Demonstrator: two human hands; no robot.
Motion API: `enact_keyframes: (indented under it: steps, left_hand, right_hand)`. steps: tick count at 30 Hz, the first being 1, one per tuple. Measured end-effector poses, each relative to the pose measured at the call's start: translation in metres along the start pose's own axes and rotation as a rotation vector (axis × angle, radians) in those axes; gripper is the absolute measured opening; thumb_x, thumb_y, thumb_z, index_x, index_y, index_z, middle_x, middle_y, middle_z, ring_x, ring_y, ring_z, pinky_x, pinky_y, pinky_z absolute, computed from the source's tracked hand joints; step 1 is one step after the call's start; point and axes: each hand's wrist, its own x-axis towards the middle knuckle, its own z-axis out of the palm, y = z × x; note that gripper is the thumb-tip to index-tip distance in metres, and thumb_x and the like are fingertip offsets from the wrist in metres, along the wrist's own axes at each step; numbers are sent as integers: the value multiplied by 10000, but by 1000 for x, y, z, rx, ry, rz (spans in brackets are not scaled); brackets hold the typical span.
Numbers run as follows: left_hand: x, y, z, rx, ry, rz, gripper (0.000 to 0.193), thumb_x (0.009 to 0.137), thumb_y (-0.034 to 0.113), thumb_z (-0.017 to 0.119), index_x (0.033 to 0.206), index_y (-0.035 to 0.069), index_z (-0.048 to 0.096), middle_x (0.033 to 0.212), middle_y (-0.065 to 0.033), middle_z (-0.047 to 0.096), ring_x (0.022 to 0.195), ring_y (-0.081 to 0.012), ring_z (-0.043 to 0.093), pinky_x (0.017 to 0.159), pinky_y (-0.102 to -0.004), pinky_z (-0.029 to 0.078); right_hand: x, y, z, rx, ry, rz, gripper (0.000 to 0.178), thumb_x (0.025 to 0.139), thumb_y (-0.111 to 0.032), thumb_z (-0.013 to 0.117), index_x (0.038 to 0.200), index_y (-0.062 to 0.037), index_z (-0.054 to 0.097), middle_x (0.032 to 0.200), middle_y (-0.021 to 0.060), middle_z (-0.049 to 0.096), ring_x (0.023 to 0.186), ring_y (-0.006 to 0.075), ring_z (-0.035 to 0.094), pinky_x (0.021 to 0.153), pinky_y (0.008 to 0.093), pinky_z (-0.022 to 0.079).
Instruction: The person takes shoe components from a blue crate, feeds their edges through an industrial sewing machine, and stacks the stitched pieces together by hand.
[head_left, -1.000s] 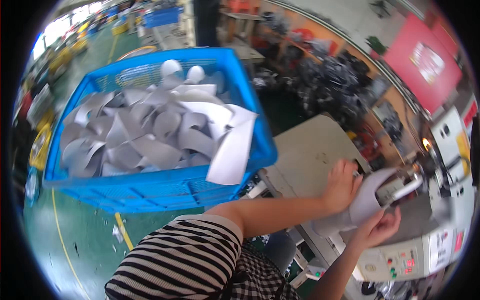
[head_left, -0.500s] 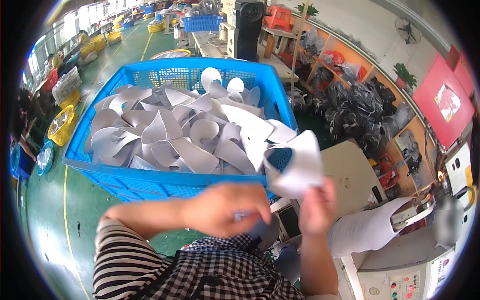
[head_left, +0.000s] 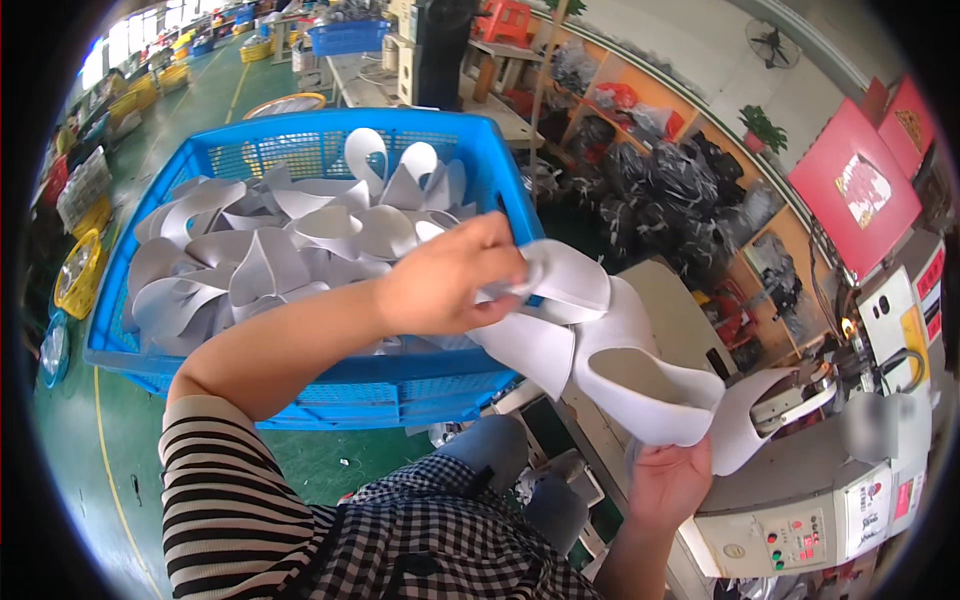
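My right hand [head_left: 672, 482] grips the lower edge of a white shoe upper [head_left: 655, 415], whose rounded opening faces up. Several similar white pieces trail from it toward the basket, among them a curved piece [head_left: 570, 285] and a flap [head_left: 535, 350]. Another white upper [head_left: 738, 425] sits at the sewing machine's arm [head_left: 800, 410]. My left hand [head_left: 455, 275] is closed beside the curved piece, over the basket's right side. Something small and pale shows in its fingers, blurred. The blue plastic basket [head_left: 300, 368] holds a heap of white curved pieces [head_left: 270, 250].
A pale tabletop [head_left: 665, 290] lies behind the uppers. The machine's control panel [head_left: 785, 540] is at lower right. Shelves with black bags [head_left: 690, 190] line the right wall. Yellow baskets [head_left: 78, 275] stand on the green floor at left.
My left hand has moved up and right, to the trailing pieces. My right hand has moved down and right. A string of white uppers now stretches between basket and machine. The view has shifted right.
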Motion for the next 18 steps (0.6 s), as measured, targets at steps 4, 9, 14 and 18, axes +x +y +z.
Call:
enact_keyframes:
  steps: [4,9,14,18]
  left_hand:
    - [4,-8,-22,135,223,-92,340,570,-93,478,887,26,453,871,-159,406,776,-327,462,645,-366,436]
    - [5,-1,-25,196,289,-157,338,569,-63,464,889,43,477,907,-135,440,781,-290,462,638,-346,395]
    - [1,70,18,202,-151,326,461,617,169,639,1064,130,531,1200,-124,470,1120,-314,448,837,-430,344]
    - [-6,52,44,357,-155,221,433,689,119,600,1115,115,521,1281,-134,438,1210,-296,406,904,-456,383]
  right_hand:
    - [-11,-4,-16,23,193,44,208,914,-132,378,1050,-2,467,886,60,611,784,140,599,689,268,507]
    - [-23,-10,-34,149,-152,158,189,909,-145,360,1014,-12,444,723,4,492,664,119,477,658,308,435]
    - [-25,-1,24,-24,460,109,210,933,-157,346,1040,-23,467,642,-28,430,578,96,425,596,245,408]
    - [-35,-5,-15,48,-20,135,220,898,-143,388,1039,14,450,717,36,529,624,133,517,663,286,466]
